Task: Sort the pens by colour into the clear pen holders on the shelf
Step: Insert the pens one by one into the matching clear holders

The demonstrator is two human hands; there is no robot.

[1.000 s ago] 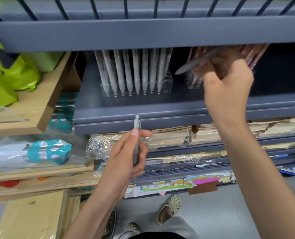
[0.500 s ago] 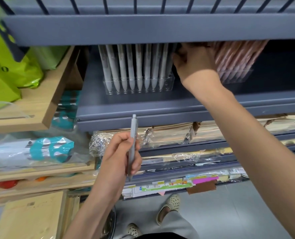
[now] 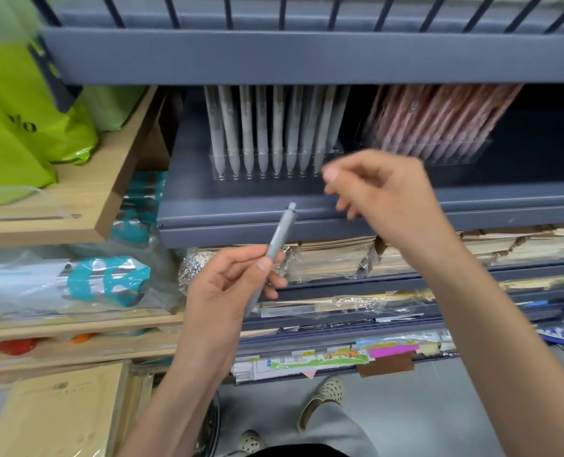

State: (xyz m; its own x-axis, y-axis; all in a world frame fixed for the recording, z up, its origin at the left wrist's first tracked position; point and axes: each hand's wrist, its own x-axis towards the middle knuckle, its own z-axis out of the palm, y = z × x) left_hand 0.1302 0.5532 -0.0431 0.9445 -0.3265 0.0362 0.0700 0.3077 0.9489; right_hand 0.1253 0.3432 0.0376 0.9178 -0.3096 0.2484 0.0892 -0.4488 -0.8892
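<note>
Pinching a grey pen (image 3: 275,247) in the left hand (image 3: 223,291), thumb and fingers clamped low on the barrel, long axis tilted up and right, clicker end toward the shelf (image 3: 307,216). Right hand (image 3: 378,192) empty, fingers loosely apart, just up-right of the clicker, nearer the grey-pen holder (image 3: 274,163).

Bright, even light; the right hand (image 3: 378,189) is motion-blurred, and straight lines bow toward the edges.

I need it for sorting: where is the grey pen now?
The left hand holds the grey pen at centre frame, below the holder of grey pens.
</note>
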